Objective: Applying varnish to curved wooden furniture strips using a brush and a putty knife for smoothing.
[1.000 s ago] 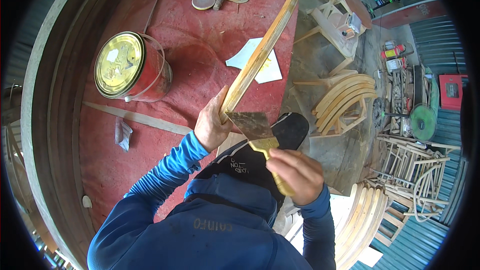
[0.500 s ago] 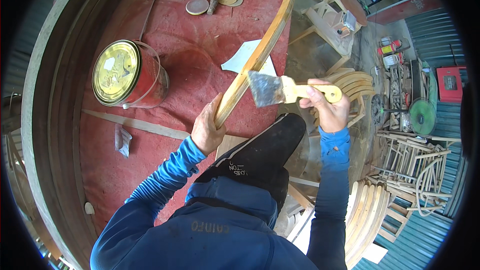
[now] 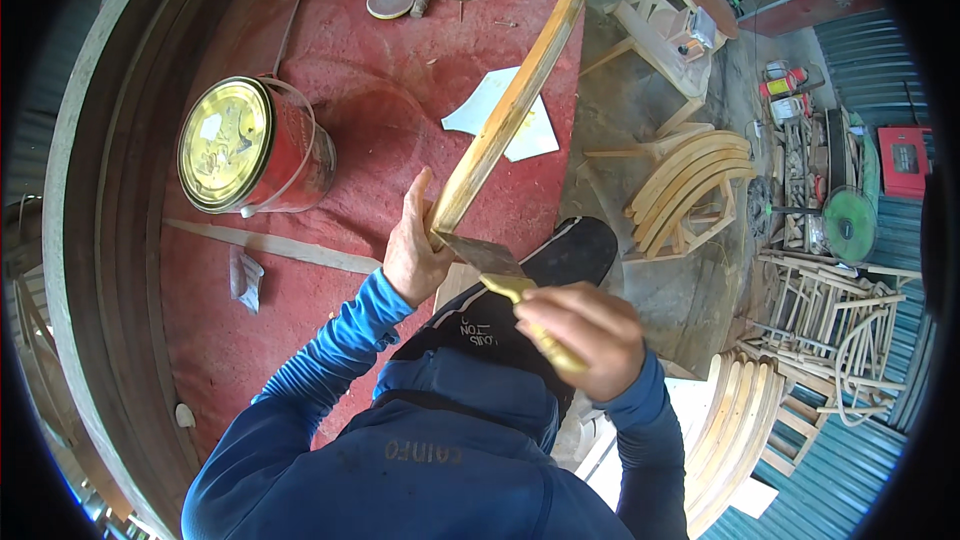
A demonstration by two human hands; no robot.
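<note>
My left hand [image 3: 413, 255] grips the near end of a long curved wooden piece [image 3: 507, 120], its thumb raised along the side. The wood slants away to the far right over the red surface. My right hand [image 3: 588, 335] is closed round the yellow handle of a putty knife [image 3: 490, 258]. The knife's broad metal blade meets the near end of the wood, close to my left hand. Beneath the wood lies a white sheet [image 3: 535, 132], partly covered by it.
A red paint can [image 3: 295, 165] with a gold lid sits left on the red-covered table [image 3: 370, 120]. Several round discs [image 3: 390, 2] lie farther back. A small plastic packet [image 3: 245, 278] rests nearer me. Curved wooden parts [image 3: 690, 185] are stacked at right, with a green fan [image 3: 848, 225] beyond.
My right hand has brought the putty knife down and toward me, from beside the wood's middle to its near end. My left hand keeps its grip, with its thumb now lifted.
</note>
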